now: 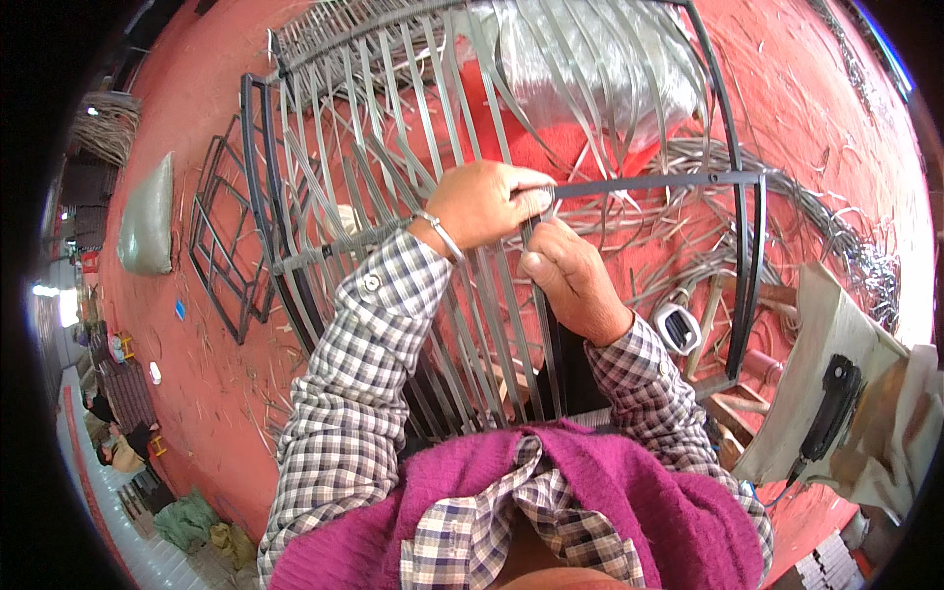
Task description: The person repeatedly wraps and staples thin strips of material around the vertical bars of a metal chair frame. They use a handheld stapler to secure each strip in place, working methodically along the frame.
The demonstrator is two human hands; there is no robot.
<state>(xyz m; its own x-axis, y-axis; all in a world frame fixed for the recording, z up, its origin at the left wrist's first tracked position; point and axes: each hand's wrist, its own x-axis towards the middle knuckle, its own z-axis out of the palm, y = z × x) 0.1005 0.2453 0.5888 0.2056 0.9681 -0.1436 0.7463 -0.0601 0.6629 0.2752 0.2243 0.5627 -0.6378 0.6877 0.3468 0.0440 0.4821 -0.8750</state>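
Weaving partway: left hand (484,204) clamped on strip (539,295) at frame (659,183) bar, right hand (570,280) pinching same strip below; many strips (393,118) loose, unwoven.

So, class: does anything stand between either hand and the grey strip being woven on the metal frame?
Nothing visible does. The left hand and right hand both already pinch the grey strip at the frame's crossbar.
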